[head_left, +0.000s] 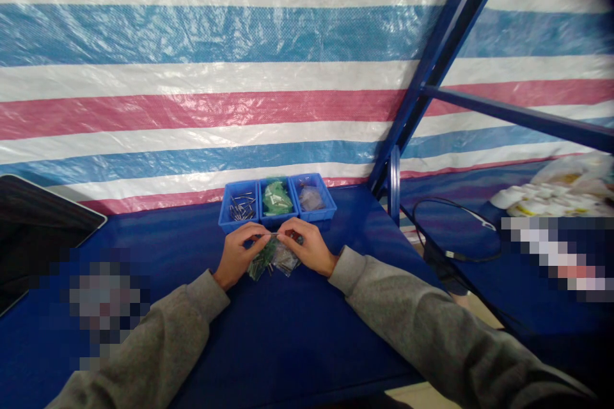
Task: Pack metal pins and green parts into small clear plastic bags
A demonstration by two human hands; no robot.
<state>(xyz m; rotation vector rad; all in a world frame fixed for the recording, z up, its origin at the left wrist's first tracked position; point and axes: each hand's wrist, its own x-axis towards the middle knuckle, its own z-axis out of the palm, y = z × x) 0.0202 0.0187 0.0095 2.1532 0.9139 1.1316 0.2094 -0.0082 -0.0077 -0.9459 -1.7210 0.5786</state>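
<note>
My left hand (241, 251) and my right hand (309, 248) meet over the blue table, thumbs and forefingers pinched on a small thin item (274, 234) between them; it is too small to name. Below the fingers lie a green bag (261, 258) of thin pieces and a clear plastic bag (286, 260) with metal-looking pieces. Just behind the hands stand three joined blue bins: the left bin (223, 209) holds metal pins, the middle bin (278, 218) a green bag, the right bin (330, 204) clear plastic bags.
A dark screen-like panel (38, 230) stands at the left. Blue metal posts (417, 112) rise behind the table on the right. On a second blue surface lie a black cable (455, 255) and white bundled items (551, 198). A striped sheet (215, 102) hangs behind.
</note>
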